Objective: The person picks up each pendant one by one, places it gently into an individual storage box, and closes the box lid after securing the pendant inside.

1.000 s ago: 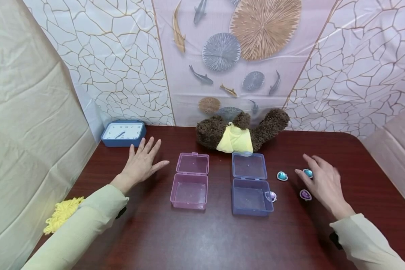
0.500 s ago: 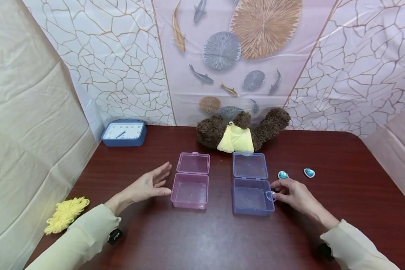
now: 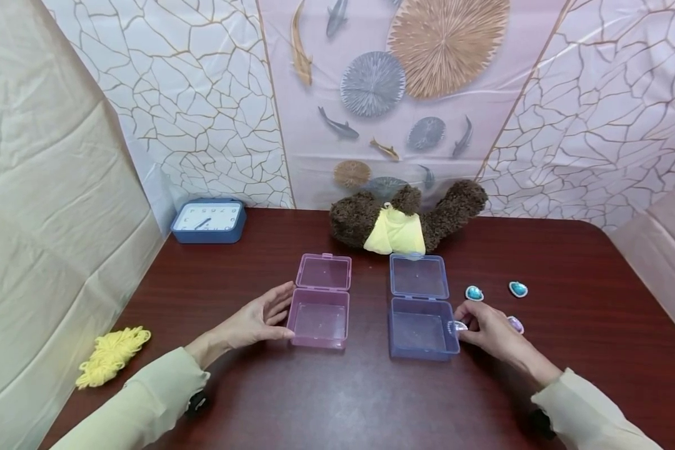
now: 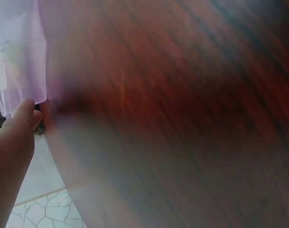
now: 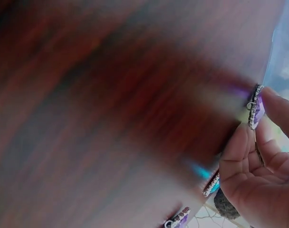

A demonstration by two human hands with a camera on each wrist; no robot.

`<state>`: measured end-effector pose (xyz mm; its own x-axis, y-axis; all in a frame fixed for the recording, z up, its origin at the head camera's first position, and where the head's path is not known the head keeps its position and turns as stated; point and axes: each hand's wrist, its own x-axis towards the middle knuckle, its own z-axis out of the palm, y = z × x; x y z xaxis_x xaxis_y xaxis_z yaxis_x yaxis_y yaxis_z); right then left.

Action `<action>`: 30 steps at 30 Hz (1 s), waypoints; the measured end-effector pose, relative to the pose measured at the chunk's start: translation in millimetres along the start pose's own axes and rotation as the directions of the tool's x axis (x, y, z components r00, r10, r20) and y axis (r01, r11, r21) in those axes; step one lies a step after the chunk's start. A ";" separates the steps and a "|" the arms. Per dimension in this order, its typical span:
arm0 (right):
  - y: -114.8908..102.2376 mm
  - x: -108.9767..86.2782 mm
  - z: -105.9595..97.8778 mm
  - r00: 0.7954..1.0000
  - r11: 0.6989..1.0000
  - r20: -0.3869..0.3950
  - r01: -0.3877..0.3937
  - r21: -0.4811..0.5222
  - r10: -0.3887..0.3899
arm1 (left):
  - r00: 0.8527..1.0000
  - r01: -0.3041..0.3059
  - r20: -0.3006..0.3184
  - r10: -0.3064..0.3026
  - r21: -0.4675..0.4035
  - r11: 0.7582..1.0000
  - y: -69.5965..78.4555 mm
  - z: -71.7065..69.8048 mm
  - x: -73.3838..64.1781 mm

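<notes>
Two hands work a dark table: the left hand (image 3: 259,320), fingers relaxed, touches the pink box (image 3: 319,316); the right hand (image 3: 486,329) pinches a purple gem (image 3: 459,325) beside the blue box (image 3: 422,326).

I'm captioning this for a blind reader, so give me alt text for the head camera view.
On a dark red table, the right hand pinches a purple gem beside an open blue box, while the left hand touches an open pink box. Two blue gems lie nearby.
</notes>
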<state>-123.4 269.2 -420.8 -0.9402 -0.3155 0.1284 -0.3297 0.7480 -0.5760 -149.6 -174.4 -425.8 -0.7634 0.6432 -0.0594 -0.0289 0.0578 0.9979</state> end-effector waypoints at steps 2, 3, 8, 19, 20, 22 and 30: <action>0.2 -1.4 -0.7 1.000 1.000 0.003 -0.018 0.012 0.018 | 1.000 0.002 -0.004 -0.002 0.001 1.000 -1.5 0.9 1.0; 0.3 -2.1 -1.0 1.000 1.000 0.003 -0.025 0.018 0.025 | 1.000 0.003 -0.006 -0.003 0.002 1.000 -2.1 1.4 1.3; 0.8 -7.1 -4.0 0.998 0.997 0.001 -0.068 0.038 0.068 | 1.000 0.000 -0.016 0.000 -0.007 1.000 -2.8 5.1 1.6; -19.3 -3.5 -23.3 0.981 0.956 -0.160 -0.058 0.287 0.108 | 1.000 -0.012 -0.024 0.011 -0.035 0.999 -2.9 10.0 3.2; -26.9 0.2 -24.0 0.980 0.941 -0.168 -0.049 0.335 0.111 | 1.000 -0.014 -0.024 0.013 -0.036 0.999 -3.1 10.0 3.2; -44.7 9.9 -22.9 0.980 0.897 -0.171 -0.015 0.442 0.100 | 1.000 -0.015 -0.023 0.014 -0.045 0.999 -3.6 10.1 3.0; -127.4 54.5 25.5 0.995 0.682 0.077 -0.103 0.724 0.069 | 1.000 -0.010 -0.022 0.009 -0.035 0.999 -6.6 10.0 1.4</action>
<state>-130.5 141.8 -361.0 -0.9514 -0.3068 0.0258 -0.0655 0.1200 -0.9906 -144.0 -166.2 -432.8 -0.7779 0.6265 -0.0497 -0.0440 0.0246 0.9987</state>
